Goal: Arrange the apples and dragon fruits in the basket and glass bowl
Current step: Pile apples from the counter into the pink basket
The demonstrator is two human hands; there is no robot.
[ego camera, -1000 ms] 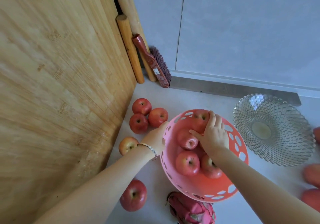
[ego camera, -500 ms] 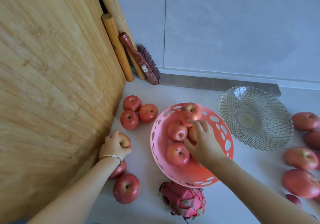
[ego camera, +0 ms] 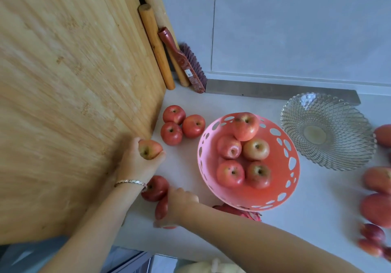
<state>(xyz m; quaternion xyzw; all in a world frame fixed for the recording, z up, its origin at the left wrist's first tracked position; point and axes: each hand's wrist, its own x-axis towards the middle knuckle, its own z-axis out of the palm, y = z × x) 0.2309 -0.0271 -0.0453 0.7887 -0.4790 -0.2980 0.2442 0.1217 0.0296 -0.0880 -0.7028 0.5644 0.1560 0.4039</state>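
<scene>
A pink perforated basket [ego camera: 293, 162] holds several apples, one perched on its far rim [ego camera: 245, 125]. My left hand [ego camera: 137, 162] grips a yellow-red apple [ego camera: 149, 149] beside the wooden board. My right hand [ego camera: 179, 204] reaches across under the basket and closes on a red apple [ego camera: 161, 208] on the counter. Another red apple [ego camera: 155, 188] lies between my two hands. The glass bowl [ego camera: 328, 131] stands empty to the right. A dragon fruit [ego camera: 239, 211] peeks out from under the basket's near edge.
Three apples [ego camera: 182, 124] cluster left of the basket. More red fruits [ego camera: 377, 194] lie at the right edge. A large bamboo board [ego camera: 69, 93] leans at left, with rolling pins [ego camera: 156, 46] and a brush [ego camera: 184, 61] against the wall.
My right hand has left the basket and crossed to the near left onto an apple on the counter. My left hand has lifted its apple a little off the counter.
</scene>
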